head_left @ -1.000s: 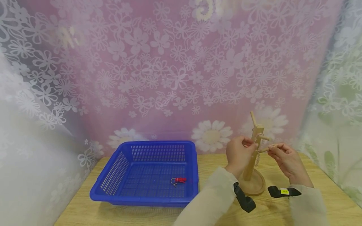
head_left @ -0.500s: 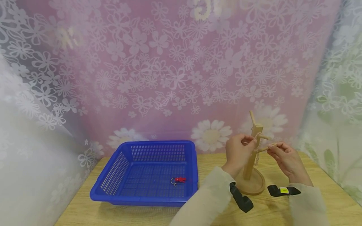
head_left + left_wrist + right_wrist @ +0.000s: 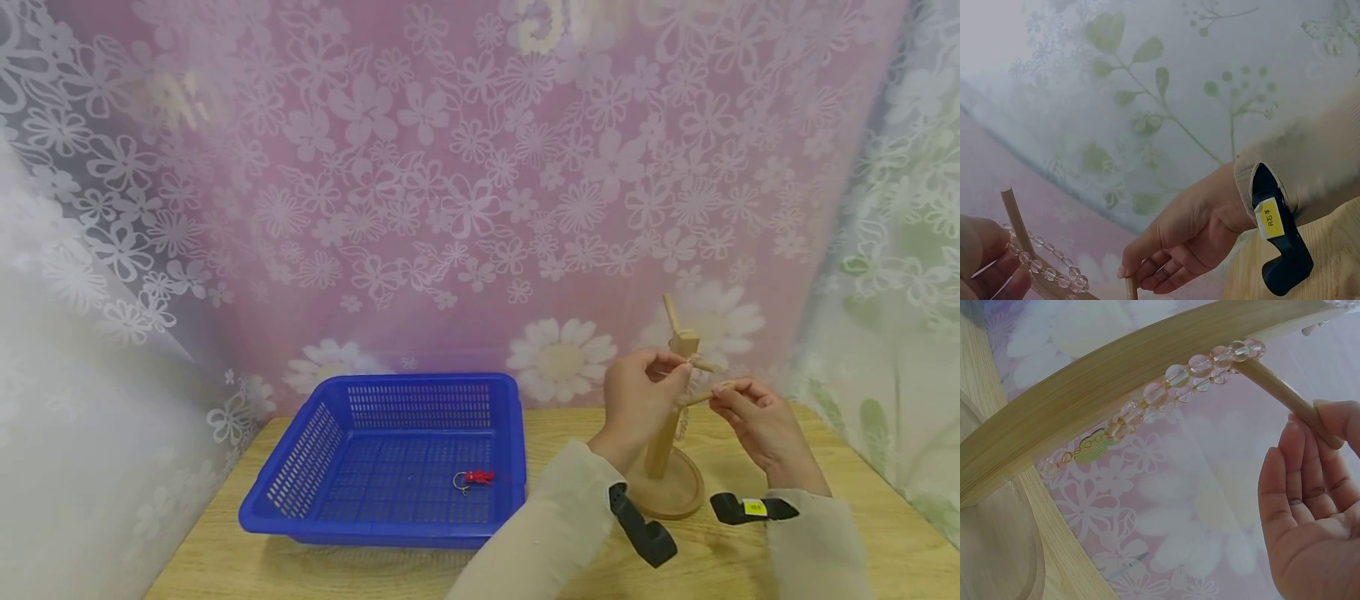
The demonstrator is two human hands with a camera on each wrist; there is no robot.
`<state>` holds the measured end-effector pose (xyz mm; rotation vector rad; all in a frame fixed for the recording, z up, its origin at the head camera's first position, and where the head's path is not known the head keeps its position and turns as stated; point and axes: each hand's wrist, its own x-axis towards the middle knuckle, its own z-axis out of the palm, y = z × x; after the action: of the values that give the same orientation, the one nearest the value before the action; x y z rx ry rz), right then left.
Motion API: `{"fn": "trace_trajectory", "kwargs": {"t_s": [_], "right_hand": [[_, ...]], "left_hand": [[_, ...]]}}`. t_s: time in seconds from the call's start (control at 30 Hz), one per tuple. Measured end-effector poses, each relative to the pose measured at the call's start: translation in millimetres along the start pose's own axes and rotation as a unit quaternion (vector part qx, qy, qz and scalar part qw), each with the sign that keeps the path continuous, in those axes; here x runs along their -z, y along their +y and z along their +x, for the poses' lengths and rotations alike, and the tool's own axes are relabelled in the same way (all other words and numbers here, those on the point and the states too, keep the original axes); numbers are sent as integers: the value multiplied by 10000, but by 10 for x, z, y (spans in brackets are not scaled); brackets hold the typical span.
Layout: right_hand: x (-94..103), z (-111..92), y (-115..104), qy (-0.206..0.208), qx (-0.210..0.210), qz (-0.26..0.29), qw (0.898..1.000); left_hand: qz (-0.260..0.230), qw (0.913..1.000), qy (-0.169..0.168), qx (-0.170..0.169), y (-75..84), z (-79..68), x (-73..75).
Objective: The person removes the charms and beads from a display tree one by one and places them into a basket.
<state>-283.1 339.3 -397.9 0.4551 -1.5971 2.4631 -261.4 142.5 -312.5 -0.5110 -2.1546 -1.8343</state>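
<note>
A wooden stand point(image 3: 662, 442) with side pegs stands upright at the right of the table. My left hand point(image 3: 647, 400) pinches a clear-bead bracelet point(image 3: 1044, 267) at the upper peg point(image 3: 1016, 219); its beads loop around that peg. My right hand point(image 3: 761, 421) pinches the end of the lower peg point(image 3: 1288, 397) between thumb and fingers. In the right wrist view, a pink-and-clear bead strand point(image 3: 1157, 394) hangs around that peg's base, beside the post. A gold chain and a green charm point(image 3: 1091, 448) hang at its lower end. The left fingers partly hide the post in the head view.
A blue plastic basket point(image 3: 382, 529) stands left of the stand on the wooden table point(image 3: 558, 425). Inside lies a red figure keychain point(image 3: 478, 477) with a metal ring. Floral curtains point(image 3: 450, 208) enclose the back and sides.
My left fingers have moved slightly right, closer to the upper peg, with the bracelet. My right hand stays at the lower peg's end. The basket and keychain have not moved.
</note>
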Motion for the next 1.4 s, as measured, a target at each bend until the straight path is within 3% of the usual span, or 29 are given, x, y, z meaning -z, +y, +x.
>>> {"fn": "trace_trajectory", "kwargs": {"t_s": [0.4, 1.1, 1.4], "right_hand": [[3, 2, 4, 1, 71, -54, 10000], [11, 2, 11, -55, 115, -73, 9999], [11, 1, 22, -76, 185, -17, 9998]], "left_hand": [[-299, 9994, -156, 96, 147, -53, 19], [-673, 9970, -381, -42, 203, -87, 54], [-855, 9941, -656, -145, 235, -114, 115]]}}
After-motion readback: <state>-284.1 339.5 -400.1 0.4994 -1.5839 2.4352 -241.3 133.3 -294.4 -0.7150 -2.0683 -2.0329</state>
